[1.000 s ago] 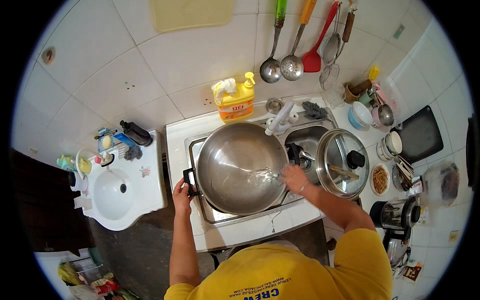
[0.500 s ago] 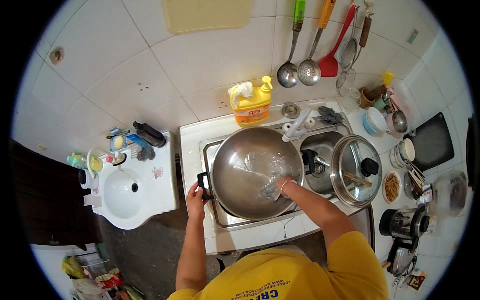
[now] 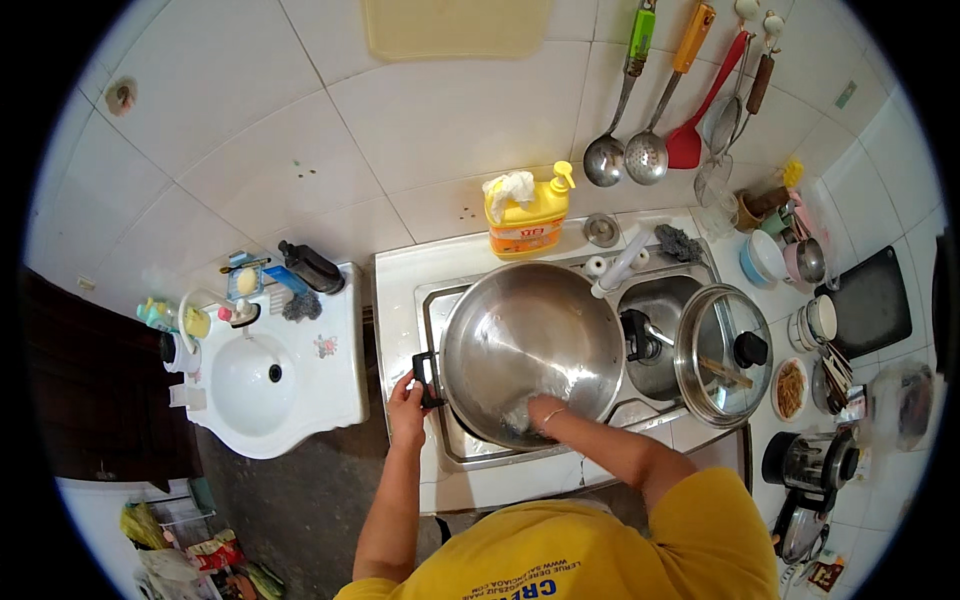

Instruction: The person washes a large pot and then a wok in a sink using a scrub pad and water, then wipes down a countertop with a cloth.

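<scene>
Right hand [image 3: 545,410] has slid to the near inner wall of the steel wok [image 3: 530,350] in the sink [image 3: 440,300], fingers pressing a scrubbing pad [image 3: 515,418]; left hand [image 3: 407,395] clamps the wok's black handle [image 3: 428,378]; steady grip best.

We see a wall of large white glazed tiles [image 3: 300,130] behind a white worktop [image 3: 400,270]. Beside it to the left stands a white ceramic washbasin [image 3: 262,385], with dark grey floor [image 3: 290,500] below it. A dark brown wooden door [image 3: 90,390] closes the far left. The light is even and bright.
</scene>
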A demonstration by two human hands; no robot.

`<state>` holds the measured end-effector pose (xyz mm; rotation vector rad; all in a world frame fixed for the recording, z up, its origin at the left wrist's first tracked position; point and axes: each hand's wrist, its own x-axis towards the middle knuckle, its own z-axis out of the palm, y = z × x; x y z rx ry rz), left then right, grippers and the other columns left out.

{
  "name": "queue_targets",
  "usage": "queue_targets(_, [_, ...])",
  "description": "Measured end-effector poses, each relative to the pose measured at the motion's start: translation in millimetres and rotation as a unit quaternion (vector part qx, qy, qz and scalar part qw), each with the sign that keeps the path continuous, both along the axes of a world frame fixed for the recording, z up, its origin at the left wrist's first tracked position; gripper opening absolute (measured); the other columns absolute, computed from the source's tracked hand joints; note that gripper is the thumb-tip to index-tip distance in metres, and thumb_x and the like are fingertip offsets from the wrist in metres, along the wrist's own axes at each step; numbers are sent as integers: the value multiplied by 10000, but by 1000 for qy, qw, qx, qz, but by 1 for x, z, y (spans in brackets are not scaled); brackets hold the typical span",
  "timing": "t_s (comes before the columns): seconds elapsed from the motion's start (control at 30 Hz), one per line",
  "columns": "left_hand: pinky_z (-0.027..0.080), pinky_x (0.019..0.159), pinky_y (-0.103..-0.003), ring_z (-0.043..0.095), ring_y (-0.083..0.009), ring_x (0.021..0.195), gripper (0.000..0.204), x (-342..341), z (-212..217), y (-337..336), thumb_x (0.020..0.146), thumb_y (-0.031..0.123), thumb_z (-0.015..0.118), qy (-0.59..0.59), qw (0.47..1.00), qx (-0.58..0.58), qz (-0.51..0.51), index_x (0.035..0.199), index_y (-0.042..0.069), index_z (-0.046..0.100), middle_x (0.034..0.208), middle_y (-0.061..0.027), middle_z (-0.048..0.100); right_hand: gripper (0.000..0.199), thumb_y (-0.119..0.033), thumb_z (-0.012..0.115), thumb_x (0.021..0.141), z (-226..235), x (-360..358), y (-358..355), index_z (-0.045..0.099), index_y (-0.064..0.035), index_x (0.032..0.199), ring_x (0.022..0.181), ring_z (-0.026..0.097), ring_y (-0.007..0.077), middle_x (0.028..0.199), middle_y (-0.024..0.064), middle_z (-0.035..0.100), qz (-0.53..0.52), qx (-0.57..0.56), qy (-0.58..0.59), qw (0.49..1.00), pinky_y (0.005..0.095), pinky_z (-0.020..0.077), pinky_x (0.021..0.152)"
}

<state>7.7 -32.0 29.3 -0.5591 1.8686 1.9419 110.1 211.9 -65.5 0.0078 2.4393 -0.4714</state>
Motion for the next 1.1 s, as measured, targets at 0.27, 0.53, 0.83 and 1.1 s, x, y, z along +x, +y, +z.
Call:
queue_targets(0.27, [457, 610, -278, 591, -121, 755, 267, 2, -4, -4, 927, 142, 460, 8, 1000, -5, -1, 1193, 142, 490, 854, -28, 617, 360, -152, 563, 694, -6, -129, -90, 599, 37, 998, 962, 573, 388, 1009, 260, 592, -187, -187, 61, 962, 422, 456, 853])
queue_targets(0.53, [459, 610, -274, 602, -136, 768, 299, 3, -3, -10, 929, 144, 455, 4, 1000, -3, -25, 1229, 144, 464, 871, -52, 620, 281, -221, 610, 762, -42, -182, 95, 571, -7, 940, 762, 597, 300, 850, 202, 593, -655, -333, 187, 651, 353, 484, 656])
queue_targets(0.83, [432, 607, -274, 581, -114, 729, 307, -1, -6, -3, 929, 153, 446, 7, 1000, 14, -13, 1236, 150, 468, 818, -26, 609, 238, -231, 589, 790, -48, -12, 92, 583, 6, 786, 687, 634, 320, 804, 197, 619, -671, -300, 30, 677, 430, 526, 556])
queue_targets(1.1, [438, 648, -297, 551, -125, 830, 484, 17, 3, 9, 860, 125, 538, 20, 998, -54, 14, 1320, 168, 395, 939, -30, 575, 294, -237, 572, 784, -13, -28, 61, 635, -55, 1006, 1020, 567, 323, 1085, 184, 594, -389, -22, 91, 916, 397, 454, 862])
